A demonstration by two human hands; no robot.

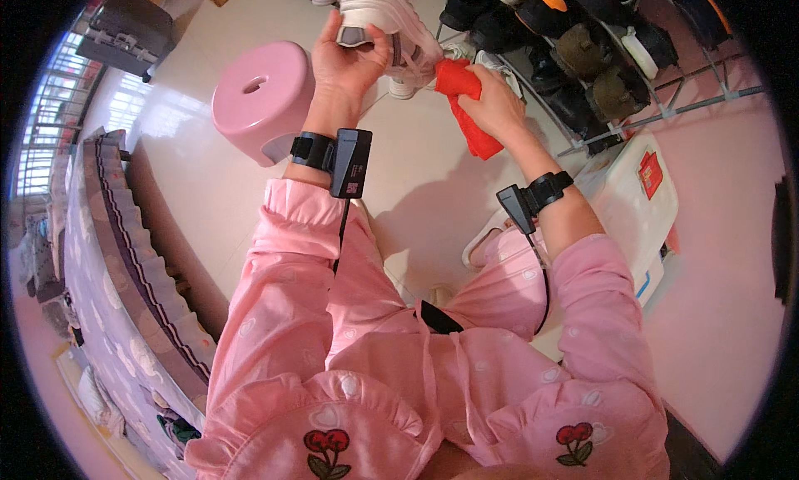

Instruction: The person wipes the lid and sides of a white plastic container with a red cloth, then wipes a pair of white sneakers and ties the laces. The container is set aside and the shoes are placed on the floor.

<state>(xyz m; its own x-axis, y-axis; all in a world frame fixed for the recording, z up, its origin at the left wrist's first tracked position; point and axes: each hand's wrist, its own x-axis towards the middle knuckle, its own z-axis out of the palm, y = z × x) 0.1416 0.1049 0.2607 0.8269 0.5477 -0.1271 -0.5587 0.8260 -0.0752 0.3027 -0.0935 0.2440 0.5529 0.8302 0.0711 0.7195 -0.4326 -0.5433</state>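
Observation:
My left hand [352, 65] grips a white sneaker [406, 18] by its heel end, with the thumb hooked at the shoe's opening. The shoe is held up at the top of the view, its thick pale sole turned upward and to the right. A folded red cloth [468, 108] is in my right hand [496, 102]. One end of the cloth meets the sneaker's right end; the other end hangs down. Whether it presses on the shoe I cannot tell. Behind the sneaker, other pale shoes [401, 88] show on the floor, partly hidden.
A pink plastic stool [265, 93] stands left of my left hand. On the right, a metal shoe rack [668, 111] holds several dark shoes, with a white plastic box [624, 211] below it. A bed with a patterned cover [118, 280] runs along the left. A dark case [128, 30] stands far left.

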